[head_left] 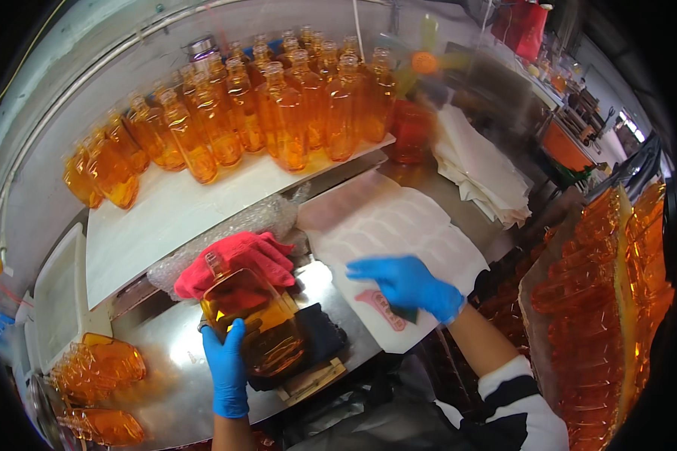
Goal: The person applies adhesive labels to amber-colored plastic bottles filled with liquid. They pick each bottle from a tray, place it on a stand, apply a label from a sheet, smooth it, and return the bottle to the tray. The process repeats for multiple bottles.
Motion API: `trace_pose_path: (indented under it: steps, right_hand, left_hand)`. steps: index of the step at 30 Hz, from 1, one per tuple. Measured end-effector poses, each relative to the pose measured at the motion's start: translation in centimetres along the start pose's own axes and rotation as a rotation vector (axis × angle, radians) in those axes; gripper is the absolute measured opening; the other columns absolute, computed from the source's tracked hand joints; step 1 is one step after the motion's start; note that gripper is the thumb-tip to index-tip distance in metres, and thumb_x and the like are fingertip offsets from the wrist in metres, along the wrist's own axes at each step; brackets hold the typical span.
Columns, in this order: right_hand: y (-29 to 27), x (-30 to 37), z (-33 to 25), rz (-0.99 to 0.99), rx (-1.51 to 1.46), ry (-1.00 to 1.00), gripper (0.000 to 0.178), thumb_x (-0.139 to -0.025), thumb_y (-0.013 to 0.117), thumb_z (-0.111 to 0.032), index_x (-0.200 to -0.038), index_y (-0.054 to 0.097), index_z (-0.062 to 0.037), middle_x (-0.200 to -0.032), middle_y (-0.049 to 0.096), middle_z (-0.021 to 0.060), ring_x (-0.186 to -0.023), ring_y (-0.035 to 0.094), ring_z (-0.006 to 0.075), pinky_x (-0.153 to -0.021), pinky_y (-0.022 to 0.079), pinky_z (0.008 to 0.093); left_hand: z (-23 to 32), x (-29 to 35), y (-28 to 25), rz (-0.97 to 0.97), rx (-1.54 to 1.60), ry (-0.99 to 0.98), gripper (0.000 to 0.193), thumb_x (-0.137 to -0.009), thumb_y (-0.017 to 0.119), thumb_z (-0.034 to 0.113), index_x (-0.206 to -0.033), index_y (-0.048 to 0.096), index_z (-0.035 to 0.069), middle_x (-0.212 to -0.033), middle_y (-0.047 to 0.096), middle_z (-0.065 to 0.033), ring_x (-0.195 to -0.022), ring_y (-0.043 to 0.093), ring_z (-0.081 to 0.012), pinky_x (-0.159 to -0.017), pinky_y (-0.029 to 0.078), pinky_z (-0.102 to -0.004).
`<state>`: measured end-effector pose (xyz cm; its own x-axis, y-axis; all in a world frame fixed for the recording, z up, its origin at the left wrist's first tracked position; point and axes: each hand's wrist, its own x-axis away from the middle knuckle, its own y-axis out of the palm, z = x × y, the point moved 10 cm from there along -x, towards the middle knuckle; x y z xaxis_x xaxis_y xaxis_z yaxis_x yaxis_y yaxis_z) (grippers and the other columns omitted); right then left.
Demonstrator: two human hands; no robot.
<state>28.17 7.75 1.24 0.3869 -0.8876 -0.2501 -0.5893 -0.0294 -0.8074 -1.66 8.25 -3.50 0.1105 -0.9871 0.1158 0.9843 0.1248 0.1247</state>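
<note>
**Bottle on the pad, label sheet under the other hand**

Left hand [227,368], blue-gloved, is wrapped around the lower body of an amber glass bottle [252,319]. The bottle lies tilted on a dark pad [320,338] that sits on a wooden block [308,382] on the steel bench [165,376], neck pointing up-left against a red cloth [237,259].

Right hand [410,286], also gloved, lies flat with fingers spread on a white backing sheet [399,225]. Most slots on it look peeled; one red-printed label [380,308] shows just beside the palm. Nothing is pinched; it presses, not grips.

Judgement: labelling step, bottle staged and steadied, label pick in hand. Next move calls for lifting the label by an edge without creasing it, keeping the bottle from rolling, and squaring the label to the flat face.

Rows of filled bottles [278,113] stand on the white board [150,225] behind; more lie at lower left [98,364].
</note>
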Motion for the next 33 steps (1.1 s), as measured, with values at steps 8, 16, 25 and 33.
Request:
trace_pose_path:
  steps: [8,16,25,33]
  right_hand:
    - [0.1,14.2,2.5,-0.005,0.382,0.491,0.051,-0.073,0.052,-0.006,-0.123,0.051,-0.0125,-0.08,0.062,0.0101,-0.062,0.059,0.0295,-0.053,0.047,0.0382]
    - [1.6,23.5,10.7,0.762,-0.686,1.103,0.028,-0.077,0.07,-0.021,-0.086,0.059,0.0036,-0.081,0.06,0.0054,-0.071,0.056,0.0114,-0.063,0.045,0.0261]
    - [-2.9,17.3,1.0,0.351,0.047,0.758,0.016,-0.079,0.066,-0.017,-0.089,0.067,-0.0035,-0.078,0.066,0.0111,-0.066,0.062,0.0188,-0.06,0.047,0.0279]
    - [9.5,-2.8,-11.1,-0.415,-1.225,0.444,0.022,-0.085,0.059,-0.008,-0.105,0.061,0.0009,-0.096,0.065,0.0065,-0.089,0.061,0.0128,-0.082,0.047,0.0254]
  left_hand:
    - [-0.8,0.1,-1.3,0.07,-0.082,0.039,0.041,-0.087,0.053,0.018,-0.122,0.039,0.003,-0.108,0.053,-0.012,-0.088,0.061,-0.0258,-0.076,0.052,-0.0371]
    - [-0.4,0.6,1.6,-0.056,0.051,-0.117,0.048,-0.087,0.052,0.014,-0.129,0.032,0.004,-0.112,0.052,-0.015,-0.095,0.059,-0.0264,-0.08,0.051,-0.037]
    - [-2.5,0.1,-1.6,0.09,0.07,-0.027,0.038,-0.092,0.045,0.021,-0.126,0.035,0.007,-0.108,0.056,-0.0136,-0.091,0.061,-0.025,-0.077,0.052,-0.0356]
    - [-1.7,0.8,-0.1,-0.034,0.323,-0.054,0.05,-0.09,0.045,0.016,-0.135,0.027,0.006,-0.12,0.048,-0.0168,-0.11,0.051,-0.0264,-0.09,0.046,-0.0365]
